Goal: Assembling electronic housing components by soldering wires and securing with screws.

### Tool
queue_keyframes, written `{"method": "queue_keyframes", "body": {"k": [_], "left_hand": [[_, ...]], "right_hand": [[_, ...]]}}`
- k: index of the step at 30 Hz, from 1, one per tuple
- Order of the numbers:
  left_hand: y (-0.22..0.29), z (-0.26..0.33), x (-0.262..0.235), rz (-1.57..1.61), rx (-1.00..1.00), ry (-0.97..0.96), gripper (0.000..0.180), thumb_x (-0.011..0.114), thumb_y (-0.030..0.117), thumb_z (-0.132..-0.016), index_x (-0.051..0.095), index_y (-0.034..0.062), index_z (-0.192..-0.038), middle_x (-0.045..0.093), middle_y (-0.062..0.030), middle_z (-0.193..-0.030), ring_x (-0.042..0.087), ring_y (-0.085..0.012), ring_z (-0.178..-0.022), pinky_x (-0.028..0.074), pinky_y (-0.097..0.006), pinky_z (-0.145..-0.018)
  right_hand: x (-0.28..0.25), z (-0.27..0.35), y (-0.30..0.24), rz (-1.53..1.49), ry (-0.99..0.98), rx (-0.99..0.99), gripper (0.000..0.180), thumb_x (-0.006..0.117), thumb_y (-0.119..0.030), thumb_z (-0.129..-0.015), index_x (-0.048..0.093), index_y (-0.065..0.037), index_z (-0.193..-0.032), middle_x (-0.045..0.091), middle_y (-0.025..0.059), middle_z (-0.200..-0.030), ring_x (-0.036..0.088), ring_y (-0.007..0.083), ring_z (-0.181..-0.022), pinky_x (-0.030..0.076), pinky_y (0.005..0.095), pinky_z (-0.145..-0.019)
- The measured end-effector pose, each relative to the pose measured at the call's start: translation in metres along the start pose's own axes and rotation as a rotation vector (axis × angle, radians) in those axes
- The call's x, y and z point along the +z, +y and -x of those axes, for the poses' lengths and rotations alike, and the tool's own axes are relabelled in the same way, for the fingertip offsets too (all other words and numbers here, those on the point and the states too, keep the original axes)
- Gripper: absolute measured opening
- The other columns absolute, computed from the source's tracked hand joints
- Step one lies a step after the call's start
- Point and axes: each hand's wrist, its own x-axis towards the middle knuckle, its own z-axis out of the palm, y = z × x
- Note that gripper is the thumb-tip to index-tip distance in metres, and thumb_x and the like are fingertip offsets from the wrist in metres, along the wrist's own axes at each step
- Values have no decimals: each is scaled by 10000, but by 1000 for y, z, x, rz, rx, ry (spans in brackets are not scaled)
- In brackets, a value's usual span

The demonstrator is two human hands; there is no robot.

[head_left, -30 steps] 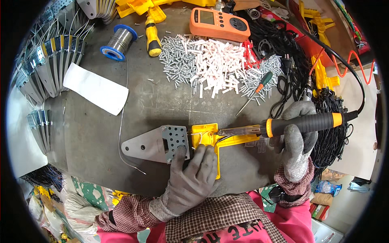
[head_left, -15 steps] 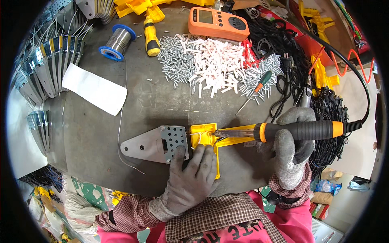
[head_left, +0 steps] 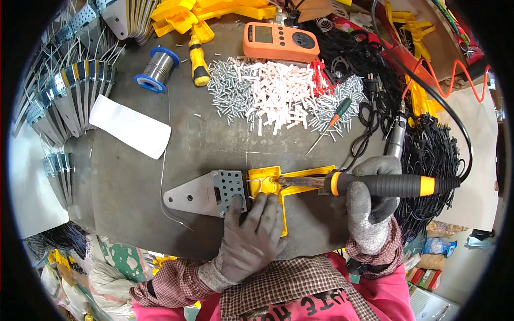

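My right hand (head_left: 369, 200), in a grey glove, is wrapped round the black and yellow grip of a soldering iron (head_left: 393, 185). The iron points left, its tip at the inner edge of an open yellow plastic housing (head_left: 265, 175) where thin wires lie. My left hand (head_left: 251, 235), also gloved, rests with fingers stretched, spanning the housing's near part and the perforated end of a grey metal plate (head_left: 195, 195). The plate tapers to the left and lies against the housing. What sits beneath my left fingertips is hidden.
Beyond lie a solder spool (head_left: 158, 69), a white strip (head_left: 130, 127), a yellow screwdriver (head_left: 198, 61), heaped screws (head_left: 230, 88), white sleeves (head_left: 278, 88), a green-handled screwdriver (head_left: 340, 111) and an orange meter (head_left: 281, 43). Black cords (head_left: 431, 166) pile up at right; metal plates (head_left: 67, 99) stack at left.
The whole view has shifted slightly. My right hand and the iron's handle have come a little left and nearer, while the tip stays at the housing. My left hand keeps its place on the work.
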Motion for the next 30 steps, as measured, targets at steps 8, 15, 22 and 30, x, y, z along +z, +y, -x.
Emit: {"method": "queue_keyframes", "body": {"k": [8,15,22,30], "left_hand": [[-2,-3,0,-57,3,-5,697,665,512,-842,567,-36,-1260,506,-198,-1398,415,-347,-1349,327,-686,-1021],[-1,-12,-10,-39,0,-51,725,691,498,-792,573,-35,-1269,550,-186,-1344,487,-337,-1281,331,-666,-1025],[-3,-2,0,-107,37,27,650,696,483,-768,620,-6,-1190,598,-175,-1279,529,-307,-1232,388,-651,-951],[-2,-2,9,-8,-17,198,627,718,396,-768,588,-21,-1218,613,-188,-1218,561,-347,-1172,381,-652,-996]], "right_hand": [[5,1,11,63,44,-121,307,601,-234,-959,418,-13,-1067,608,79,-728,582,101,-553,473,238,-501],[-56,-36,5,-382,259,-154,252,630,-103,-920,567,-8,-1144,665,148,-1030,664,177,-947,560,264,-714],[-73,-126,20,111,117,-307,280,625,42,-890,633,21,-1168,676,53,-1039,619,87,-870,501,224,-795],[-58,-223,60,1035,-42,-644,575,687,14,-743,569,-105,-1294,618,127,-1092,624,332,-996,526,425,-841]]}}
